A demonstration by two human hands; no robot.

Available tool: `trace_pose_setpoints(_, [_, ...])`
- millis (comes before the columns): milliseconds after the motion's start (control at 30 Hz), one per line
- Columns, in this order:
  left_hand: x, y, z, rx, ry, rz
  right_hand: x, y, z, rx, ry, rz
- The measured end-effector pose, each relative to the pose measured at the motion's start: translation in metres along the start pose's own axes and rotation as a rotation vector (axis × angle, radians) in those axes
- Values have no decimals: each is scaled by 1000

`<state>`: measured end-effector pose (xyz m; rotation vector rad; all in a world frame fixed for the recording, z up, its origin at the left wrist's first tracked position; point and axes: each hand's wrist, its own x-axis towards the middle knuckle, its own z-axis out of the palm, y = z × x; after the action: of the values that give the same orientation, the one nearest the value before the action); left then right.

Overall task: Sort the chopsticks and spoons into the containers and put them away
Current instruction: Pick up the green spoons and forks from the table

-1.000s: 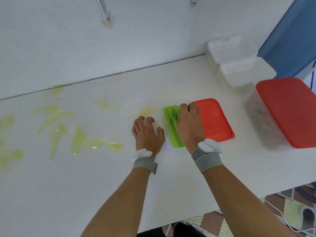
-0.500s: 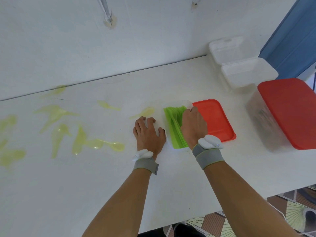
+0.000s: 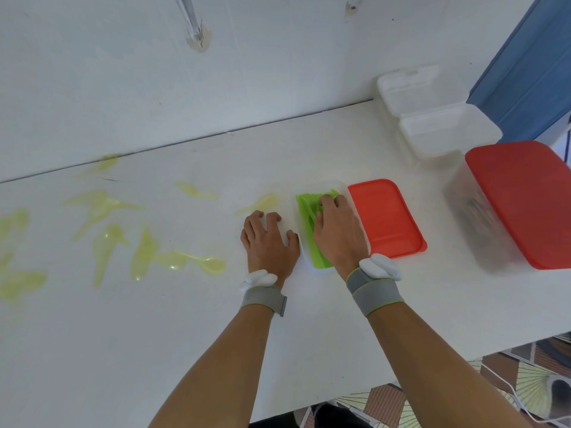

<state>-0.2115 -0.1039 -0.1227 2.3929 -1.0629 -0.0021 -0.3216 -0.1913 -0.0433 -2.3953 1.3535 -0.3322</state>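
Observation:
A clear shallow container (image 3: 341,186) sits mid-table with a bundle of green chopsticks (image 3: 306,211) lying lengthwise in it. My right hand (image 3: 338,233) lies over the bundle, its fingers curled down into the chopsticks near the far end and its thumb on their left side. To the left, my left hand (image 3: 268,242) rests flat on the table beside the container, thumb against its wall. Several pale yellow-green spoons (image 3: 197,262) lie scattered over the left half of the table. The container's red lid (image 3: 386,217) lies flat just to its right.
A large clear box with a red lid (image 3: 522,199) stands at the right edge. Two white lidded containers (image 3: 438,128) are stacked at the back right against the wall. A blue panel (image 3: 531,69) rises behind them. The table's front edge runs near my forearms.
My right hand has drawn back along the chopsticks from their far end, and its fingers have gone from stretched flat to curled. The left hand has stayed put.

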Motion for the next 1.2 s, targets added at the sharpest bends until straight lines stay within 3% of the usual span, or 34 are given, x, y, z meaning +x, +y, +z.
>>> trace_pose_setpoints(533, [-1, 1, -1, 4, 6, 3, 8, -3, -1, 314, -92, 34])
trace_pose_setpoints(700, [-1, 2, -3, 1, -2, 1, 7, -4, 3, 394, -51, 84])
trace_pose_setpoints(1200, [0, 3, -9, -26, -41, -15, 8, 1, 4, 404, -36, 115])
